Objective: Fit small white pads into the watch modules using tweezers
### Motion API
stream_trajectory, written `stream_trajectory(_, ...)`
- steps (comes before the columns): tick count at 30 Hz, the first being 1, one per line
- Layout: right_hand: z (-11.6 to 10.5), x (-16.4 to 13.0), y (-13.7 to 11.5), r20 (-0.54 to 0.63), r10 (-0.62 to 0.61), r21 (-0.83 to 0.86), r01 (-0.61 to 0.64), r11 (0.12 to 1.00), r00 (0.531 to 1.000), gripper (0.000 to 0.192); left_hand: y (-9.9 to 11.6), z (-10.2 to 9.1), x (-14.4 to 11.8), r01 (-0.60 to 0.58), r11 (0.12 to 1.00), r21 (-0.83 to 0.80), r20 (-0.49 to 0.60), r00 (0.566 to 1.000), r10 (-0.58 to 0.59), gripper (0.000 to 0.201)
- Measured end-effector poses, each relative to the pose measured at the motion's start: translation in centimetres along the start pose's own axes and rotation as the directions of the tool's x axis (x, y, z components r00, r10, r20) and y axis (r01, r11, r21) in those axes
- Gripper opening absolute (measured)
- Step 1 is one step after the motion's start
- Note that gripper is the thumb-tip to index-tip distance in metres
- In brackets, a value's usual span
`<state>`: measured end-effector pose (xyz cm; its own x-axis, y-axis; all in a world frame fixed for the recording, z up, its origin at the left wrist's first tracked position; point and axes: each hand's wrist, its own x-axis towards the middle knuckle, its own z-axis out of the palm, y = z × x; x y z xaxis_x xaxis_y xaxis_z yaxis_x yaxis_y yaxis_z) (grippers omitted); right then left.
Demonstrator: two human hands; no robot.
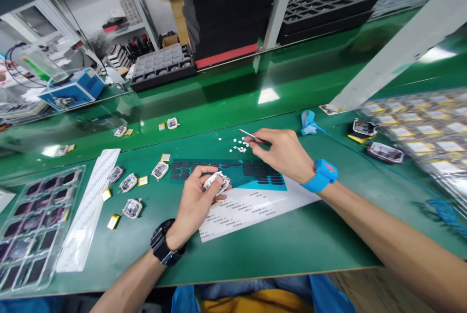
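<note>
Left grip [195,201] closed around small module [216,182]; right grip [284,152] pinching tweezers [251,136].

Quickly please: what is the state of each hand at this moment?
Left hand: closed around a small device.
Right hand: closed, pinching tweezers over small white pieces.

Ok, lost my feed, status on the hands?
Left hand shut on small module. Right hand pinching tweezers, tips over white bits. Nothing between them.
</note>
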<state>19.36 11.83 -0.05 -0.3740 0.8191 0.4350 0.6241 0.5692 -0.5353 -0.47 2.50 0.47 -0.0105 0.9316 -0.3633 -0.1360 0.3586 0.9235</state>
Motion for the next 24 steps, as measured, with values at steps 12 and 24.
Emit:
stream_trajectory(12, 1.4, -2.8, -3.9, 0.039, -0.294, 0.138, 0.286, 0.948, 0.955, 0.017, -0.2, 0.1, -0.2, -0.082, 0.997, -0.011, -0.015, 0.997, 0.082, 0.032)
stream_trajectory(24, 2.4, -3.4, -5.2, -0.106, -0.28, 0.247, 0.298, 0.922, 0.954, 0.016, -0.1, 0.4, -0.6, -0.039, 0.999, -0.035, 0.023, 0.999, 0.04, 0.031)
